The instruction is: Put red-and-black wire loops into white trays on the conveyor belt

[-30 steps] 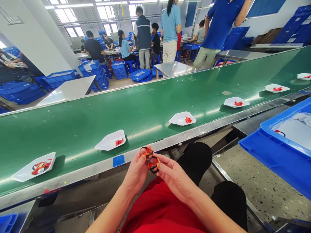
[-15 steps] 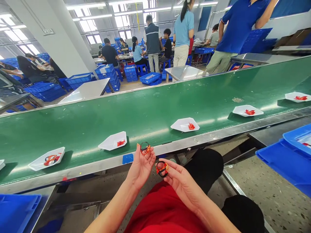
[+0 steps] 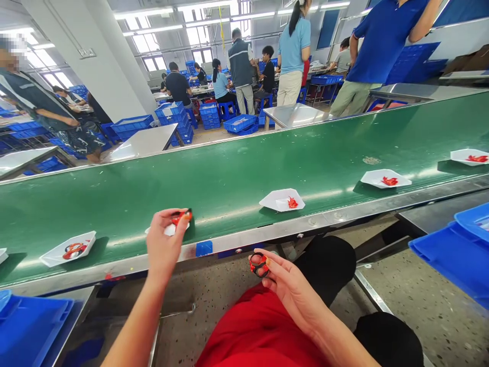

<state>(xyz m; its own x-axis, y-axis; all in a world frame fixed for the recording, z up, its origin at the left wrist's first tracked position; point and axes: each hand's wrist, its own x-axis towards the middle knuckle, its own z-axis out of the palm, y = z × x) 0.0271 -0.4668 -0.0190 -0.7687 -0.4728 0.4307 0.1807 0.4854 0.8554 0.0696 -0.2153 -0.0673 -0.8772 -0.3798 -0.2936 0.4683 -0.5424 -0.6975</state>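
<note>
a green conveyor [image 3: 214,178] is crossing the workshop in front of the person. the left hand [image 3: 164,247] is pinching a red-and-black piece [image 3: 183,216] between thumb and fingers over a white tray [image 3: 170,232]; whether piece and tray are touching is not showing. this narrow grip is probably leaving the underside free. the right hand [image 3: 292,285] is holding a ring-shaped piece [image 3: 259,264] by its edge between the conveyor and the red garment [image 3: 255,321], presumably so that each hand is managing one item. both pieces are displaying black and bright red parts; fingers are partly hiding the left one. farther right, a pointed tray [image 3: 275,203] is carrying red bits [image 3: 292,203], its spacing likely separating portions.
</note>
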